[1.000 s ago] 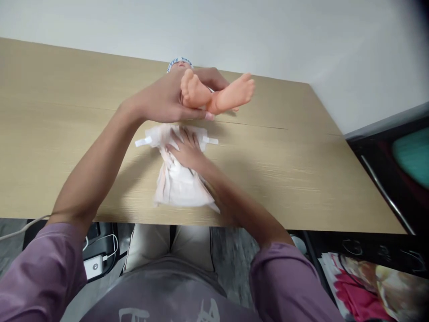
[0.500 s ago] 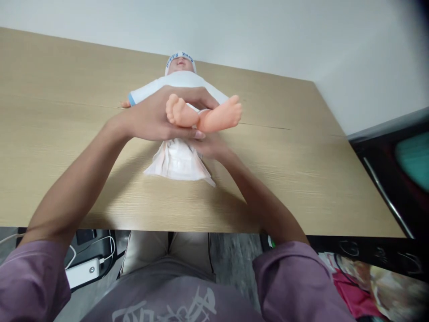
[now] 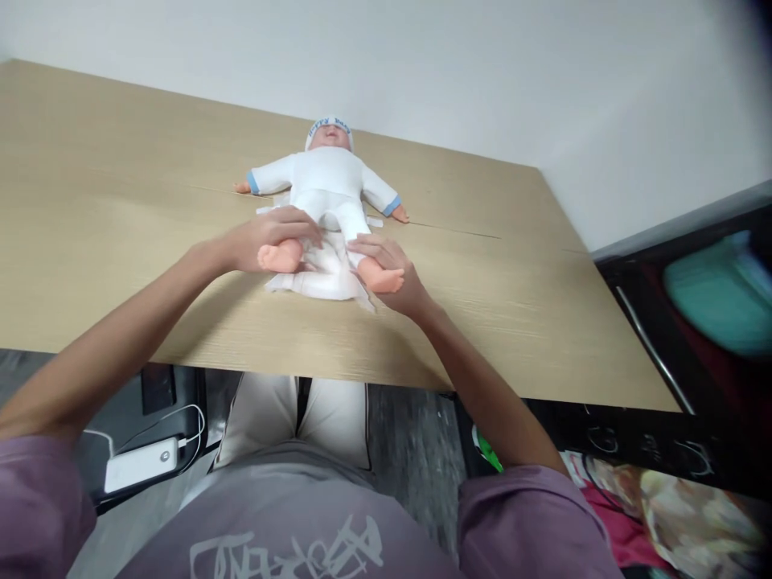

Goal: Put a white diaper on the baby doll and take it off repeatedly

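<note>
A baby doll [image 3: 329, 173] in a white suit with blue cuffs and a lettered white cap lies on its back, feet toward me. Beneath its hips a white diaper [image 3: 326, 283] is spread out, its front end between the doll's parted legs and its side tabs showing at the waist. My left hand [image 3: 274, 233] is wrapped around the doll's leg on the left, just above the bare foot. Around the other lower leg closes my right hand [image 3: 392, 269], its fingers on the white cloth.
The light wooden table [image 3: 512, 322] meets a white wall [image 3: 422, 64] at the back. At the right stands a black shelf with a teal container [image 3: 720, 293]. Below the table edge, a white power bank [image 3: 141, 466] with a cable rests on a black surface.
My hands, close together at the doll's raised feet before, have moved apart. The doll's legs are lowered and spread, and more of its body and the diaper show.
</note>
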`<action>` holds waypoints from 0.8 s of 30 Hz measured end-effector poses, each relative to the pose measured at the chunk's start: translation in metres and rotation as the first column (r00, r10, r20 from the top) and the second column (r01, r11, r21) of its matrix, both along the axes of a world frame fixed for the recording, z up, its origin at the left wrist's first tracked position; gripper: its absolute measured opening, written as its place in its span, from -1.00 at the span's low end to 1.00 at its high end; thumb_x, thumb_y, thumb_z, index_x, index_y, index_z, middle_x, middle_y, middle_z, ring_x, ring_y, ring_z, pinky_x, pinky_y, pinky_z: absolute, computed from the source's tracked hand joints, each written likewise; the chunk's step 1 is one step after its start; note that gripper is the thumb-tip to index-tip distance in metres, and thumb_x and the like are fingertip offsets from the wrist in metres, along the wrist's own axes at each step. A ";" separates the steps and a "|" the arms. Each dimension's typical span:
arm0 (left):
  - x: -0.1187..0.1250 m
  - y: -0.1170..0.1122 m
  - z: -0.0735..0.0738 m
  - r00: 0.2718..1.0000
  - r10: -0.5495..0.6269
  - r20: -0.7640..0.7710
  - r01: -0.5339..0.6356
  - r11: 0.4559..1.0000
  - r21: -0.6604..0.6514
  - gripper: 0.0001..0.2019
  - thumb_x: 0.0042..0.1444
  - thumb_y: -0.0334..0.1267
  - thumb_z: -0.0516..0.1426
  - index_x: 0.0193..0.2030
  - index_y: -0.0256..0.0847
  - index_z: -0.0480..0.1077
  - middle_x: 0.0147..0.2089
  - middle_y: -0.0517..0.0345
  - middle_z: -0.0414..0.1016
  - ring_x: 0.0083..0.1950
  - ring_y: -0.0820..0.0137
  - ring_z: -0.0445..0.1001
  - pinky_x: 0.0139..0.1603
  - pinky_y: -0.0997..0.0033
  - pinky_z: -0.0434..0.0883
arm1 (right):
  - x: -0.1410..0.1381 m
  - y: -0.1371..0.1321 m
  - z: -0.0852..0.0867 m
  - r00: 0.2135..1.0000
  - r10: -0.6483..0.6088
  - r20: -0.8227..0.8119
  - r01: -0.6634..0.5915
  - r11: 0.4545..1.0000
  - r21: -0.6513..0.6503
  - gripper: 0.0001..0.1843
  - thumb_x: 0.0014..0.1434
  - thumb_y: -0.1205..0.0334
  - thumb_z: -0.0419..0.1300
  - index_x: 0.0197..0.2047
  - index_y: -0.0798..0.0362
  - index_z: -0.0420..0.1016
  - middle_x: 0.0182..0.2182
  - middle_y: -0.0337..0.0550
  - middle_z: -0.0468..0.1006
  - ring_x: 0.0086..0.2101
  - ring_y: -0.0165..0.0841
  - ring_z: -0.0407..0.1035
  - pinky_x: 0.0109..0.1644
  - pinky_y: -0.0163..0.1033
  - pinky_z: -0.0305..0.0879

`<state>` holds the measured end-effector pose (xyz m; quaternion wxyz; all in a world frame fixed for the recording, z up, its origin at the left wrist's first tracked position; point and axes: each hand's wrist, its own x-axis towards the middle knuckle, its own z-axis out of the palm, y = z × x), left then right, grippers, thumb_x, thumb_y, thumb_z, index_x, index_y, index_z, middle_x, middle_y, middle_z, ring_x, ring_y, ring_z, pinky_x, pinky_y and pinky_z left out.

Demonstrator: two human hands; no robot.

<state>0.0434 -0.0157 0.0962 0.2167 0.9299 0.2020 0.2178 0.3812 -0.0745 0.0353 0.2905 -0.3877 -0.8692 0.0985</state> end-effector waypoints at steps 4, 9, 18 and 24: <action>-0.037 0.006 -0.029 0.997 -0.045 -0.058 0.049 0.996 0.079 -0.59 0.40 -0.11 0.28 0.33 -0.05 0.64 0.44 -0.14 0.66 0.61 -0.10 0.46 0.63 -0.24 0.36 | 0.026 0.002 -0.016 0.989 0.135 0.054 -0.136 0.991 0.019 -0.54 0.63 0.16 -0.02 0.30 -0.14 0.68 0.41 -0.06 0.65 0.51 -0.03 0.42 0.61 0.26 0.34; -0.055 0.012 -0.060 0.979 -0.065 -0.194 0.093 0.986 0.141 -0.31 0.23 -0.47 0.24 0.50 -0.04 0.54 0.59 -0.08 0.52 0.75 -0.02 0.27 0.69 -0.23 0.31 | 0.036 0.010 -0.027 0.975 0.185 0.126 -0.182 0.983 -0.039 -0.61 0.63 0.22 0.12 0.34 -0.18 0.68 0.46 -0.11 0.62 0.55 -0.08 0.37 0.65 0.26 0.33; -0.037 -0.006 -0.046 0.963 0.008 -0.271 0.012 0.997 0.071 -0.57 0.55 -0.20 0.04 0.38 -0.11 0.59 0.56 -0.10 0.55 0.75 -0.04 0.26 0.71 -0.17 0.24 | 0.038 0.001 -0.008 0.985 0.162 0.061 -0.146 0.968 -0.205 -0.46 0.62 0.24 0.02 0.48 -0.17 0.62 0.50 -0.16 0.58 0.55 -0.11 0.36 0.69 0.25 0.30; -0.014 -0.036 -0.061 0.957 0.222 -0.186 -0.201 0.972 0.124 -0.51 0.31 0.18 0.33 0.19 -0.12 0.56 0.49 -0.25 0.54 0.63 -0.27 0.35 0.56 -0.31 0.31 | -0.002 -0.032 -0.027 0.987 -0.012 0.161 0.011 1.000 0.006 -0.27 0.49 -0.14 0.37 0.57 -0.01 0.47 0.48 0.21 0.53 0.56 0.22 0.27 0.63 0.45 0.28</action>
